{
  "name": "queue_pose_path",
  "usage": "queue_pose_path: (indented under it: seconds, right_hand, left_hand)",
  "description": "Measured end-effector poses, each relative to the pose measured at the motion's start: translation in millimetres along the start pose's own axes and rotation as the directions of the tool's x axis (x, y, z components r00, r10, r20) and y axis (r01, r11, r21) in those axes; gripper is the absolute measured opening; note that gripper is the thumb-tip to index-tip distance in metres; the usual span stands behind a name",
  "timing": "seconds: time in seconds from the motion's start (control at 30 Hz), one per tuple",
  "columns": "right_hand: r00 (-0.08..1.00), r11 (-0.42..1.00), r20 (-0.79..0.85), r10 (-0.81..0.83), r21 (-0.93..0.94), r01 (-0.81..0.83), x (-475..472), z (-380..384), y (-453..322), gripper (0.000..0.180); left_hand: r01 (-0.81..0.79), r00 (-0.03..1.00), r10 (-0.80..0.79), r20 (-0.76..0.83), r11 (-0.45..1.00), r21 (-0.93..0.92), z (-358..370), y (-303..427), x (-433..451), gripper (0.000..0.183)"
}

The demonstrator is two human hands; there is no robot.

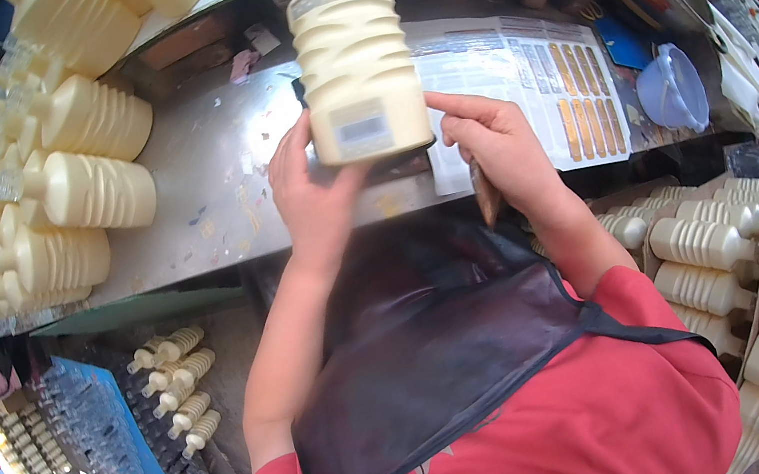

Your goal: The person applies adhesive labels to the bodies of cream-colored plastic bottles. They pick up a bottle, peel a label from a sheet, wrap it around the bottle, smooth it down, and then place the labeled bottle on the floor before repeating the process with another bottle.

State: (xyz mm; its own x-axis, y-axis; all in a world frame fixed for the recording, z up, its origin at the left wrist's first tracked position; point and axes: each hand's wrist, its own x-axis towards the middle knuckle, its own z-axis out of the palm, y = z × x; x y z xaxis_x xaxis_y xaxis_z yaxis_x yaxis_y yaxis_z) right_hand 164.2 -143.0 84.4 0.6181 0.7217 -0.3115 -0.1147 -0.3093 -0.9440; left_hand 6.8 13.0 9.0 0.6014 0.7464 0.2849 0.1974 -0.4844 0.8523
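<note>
A cream ribbed bottle (355, 66) stands before me over the worktable, its neck pointing away. A clear strip label crosses its shoulder, and a small rectangular label (362, 129) sits low on its front face; the writing is blurred. My left hand (313, 184) grips the bottle's lower left side, thumb near the base. On the other side, my right hand (503, 139) has its index fingertip at the bottle's lower right side. Its remaining fingers are curled around a flat brown tool (487, 197) that hangs below the palm; its exact kind is unclear.
Sheets of gold and silver labels (587, 97) lie on newspaper (479, 151) to the right, near a lavender bucket (672, 90). More cream bottles (100, 187) crowd the metal worktable (211, 190) at left. Boxed bottles (701, 245) stand lower right; a blue board (127, 426) is lower left.
</note>
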Motion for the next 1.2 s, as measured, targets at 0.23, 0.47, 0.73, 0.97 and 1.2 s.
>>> queue_pose_path:
  seconds: [0.23, 0.47, 0.73, 0.97, 1.2]
  right_hand:
    - [0.992, 0.991, 0.007, -0.128, 0.039, 0.128, -6.0, 9.0, -4.5, 0.047]
    - [0.985, 0.984, -0.026, -0.171, -0.057, 0.169, -4.8, 11.1, 9.0, 0.047]
    - [0.933, 0.824, -0.069, -0.354, -0.495, 0.276, -5.6, 21.2, 28.8, 0.044]
    - [0.977, 0.948, -0.031, -0.211, -0.249, 0.197, 22.8, 4.1, 15.7, 0.06]
    - [0.993, 0.946, -0.021, -0.112, -0.309, 0.1, 31.7, 16.6, -2.0, 0.064]
  left_hand:
    - [0.111, 0.993, -0.098, 0.073, 0.974, -0.198, -1.1, -2.2, -2.2, 0.071]
    - [0.038, 0.999, -0.039, -0.009, 0.998, -0.055, 1.5, 3.4, -2.1, 0.072]
    - [-0.076, 0.997, 0.077, -0.025, 0.996, 0.04, 2.5, 5.4, -3.8, 0.075]
    - [0.094, 0.994, -0.066, 0.087, 0.924, -0.371, 1.2, 8.2, 2.4, 0.068]
    - [0.226, 0.973, -0.211, 0.088, 0.829, -0.512, 8.5, 20.4, 14.2, 0.057]
